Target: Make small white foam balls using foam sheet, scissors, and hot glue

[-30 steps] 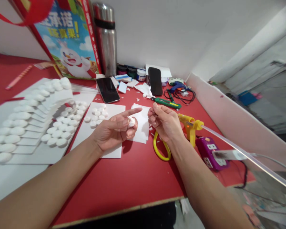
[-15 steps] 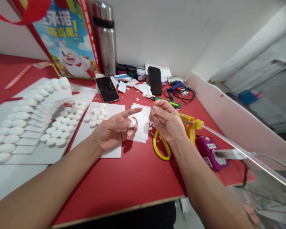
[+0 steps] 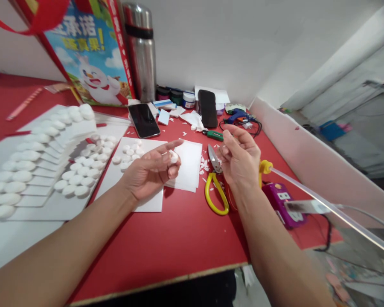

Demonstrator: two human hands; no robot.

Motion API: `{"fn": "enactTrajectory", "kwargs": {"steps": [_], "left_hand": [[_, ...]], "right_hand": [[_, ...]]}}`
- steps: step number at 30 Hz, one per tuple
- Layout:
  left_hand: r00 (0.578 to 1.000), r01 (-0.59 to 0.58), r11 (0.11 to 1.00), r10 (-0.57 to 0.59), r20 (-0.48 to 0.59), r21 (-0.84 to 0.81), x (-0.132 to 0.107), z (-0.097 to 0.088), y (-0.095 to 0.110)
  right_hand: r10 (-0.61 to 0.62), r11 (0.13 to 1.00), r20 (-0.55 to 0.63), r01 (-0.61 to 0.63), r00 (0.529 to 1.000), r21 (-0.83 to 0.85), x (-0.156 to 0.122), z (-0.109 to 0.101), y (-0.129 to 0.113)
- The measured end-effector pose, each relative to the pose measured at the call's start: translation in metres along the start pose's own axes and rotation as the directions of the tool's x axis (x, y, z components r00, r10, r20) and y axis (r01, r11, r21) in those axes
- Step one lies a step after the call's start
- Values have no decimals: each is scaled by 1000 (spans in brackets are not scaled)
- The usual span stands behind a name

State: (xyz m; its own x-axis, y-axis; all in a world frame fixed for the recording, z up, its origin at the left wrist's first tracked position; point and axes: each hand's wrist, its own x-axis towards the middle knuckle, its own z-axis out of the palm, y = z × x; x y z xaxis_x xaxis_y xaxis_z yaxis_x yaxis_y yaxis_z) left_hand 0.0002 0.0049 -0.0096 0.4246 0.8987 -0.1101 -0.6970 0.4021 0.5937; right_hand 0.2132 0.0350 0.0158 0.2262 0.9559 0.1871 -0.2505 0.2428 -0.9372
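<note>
Between the thumb and fingers of my left hand (image 3: 153, 168) is a small white lump (image 3: 173, 157), held above the sheets of white paper (image 3: 187, 164). My right hand (image 3: 240, 153) is raised apart from it, with fingers curled and thumb and fingertips drawn together; whether anything is pinched there I cannot make out. Beside and partly behind the right hand lie scissors with yellow handles (image 3: 216, 194), blades toward the back. A yellow glue gun (image 3: 266, 166) with a clear glue stick in it is mostly hidden by that hand. Small white discs (image 3: 131, 151) sit on a white board (image 3: 147, 204) left of my hands.
At left, stacked white boards carry rows of white ovals (image 3: 28, 155) and more discs (image 3: 80, 172). Two phones (image 3: 144, 120), a steel flask (image 3: 142, 55), a printed bag (image 3: 92, 64), paint jars (image 3: 188, 100) and a green cutter (image 3: 215, 135) stand or lie behind. A purple box (image 3: 284, 204) is at right.
My right hand has moved right, away from the left hand, uncovering the scissor blades and covering more of the glue gun. My left hand has shifted slightly left with the white lump.
</note>
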Motion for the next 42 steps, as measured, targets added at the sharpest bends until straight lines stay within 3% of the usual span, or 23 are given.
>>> {"fn": "enactTrajectory", "kwargs": {"steps": [4,7,12,17,19,21,22,24,26,27,32,34,37,39,42], "left_hand": [[953,-186,975,149,-263,-122,4,1,11],[897,-309,940,239,-372,-143,5,1,24],[896,-333,937,280,-345,-106,4,-2,33],[969,-207,978,200,-145,-36,0,1,25],[982,-172,985,174,-78,28,-1,3,22],[984,-164,980,171,-57,109,-1,5,19],[983,-169,975,178,-50,147,0,5,18],[981,-180,959,192,-33,219,0,5,15],[976,-206,936,219,-13,284,0,4,13],[972,-219,923,234,-8,315,0,4,12],[946,-281,861,322,-25,424,0,4,8],[940,-288,851,340,-43,439,2,2,8],[937,-293,858,346,-54,421,5,-2,8],[937,-292,863,344,-57,411,7,-3,7],[929,-301,833,365,-53,464,6,-2,5]], "right_hand": [[-160,978,-4,158,987,-136,4,-6,3],[-302,918,-10,288,953,-274,5,-10,7],[-358,859,-88,290,930,-423,6,-15,9],[-354,808,58,336,934,-484,-3,-10,4],[-241,880,127,272,962,-389,-10,-3,1],[-21,974,249,76,968,-215,-19,5,0],[93,990,341,-51,936,-132,-23,9,0],[243,963,537,-268,808,-33,-30,15,3],[297,929,650,-370,699,-26,-34,19,9],[311,925,660,-376,683,-46,-35,20,12],[370,924,540,-238,756,-301,-32,18,12],[345,933,517,-226,783,-280,-28,15,6],[228,973,389,-220,893,-67,-20,12,-3],[106,994,212,-112,971,18,-15,9,-6],[-90,995,13,90,996,-33,-8,4,-6]]}}
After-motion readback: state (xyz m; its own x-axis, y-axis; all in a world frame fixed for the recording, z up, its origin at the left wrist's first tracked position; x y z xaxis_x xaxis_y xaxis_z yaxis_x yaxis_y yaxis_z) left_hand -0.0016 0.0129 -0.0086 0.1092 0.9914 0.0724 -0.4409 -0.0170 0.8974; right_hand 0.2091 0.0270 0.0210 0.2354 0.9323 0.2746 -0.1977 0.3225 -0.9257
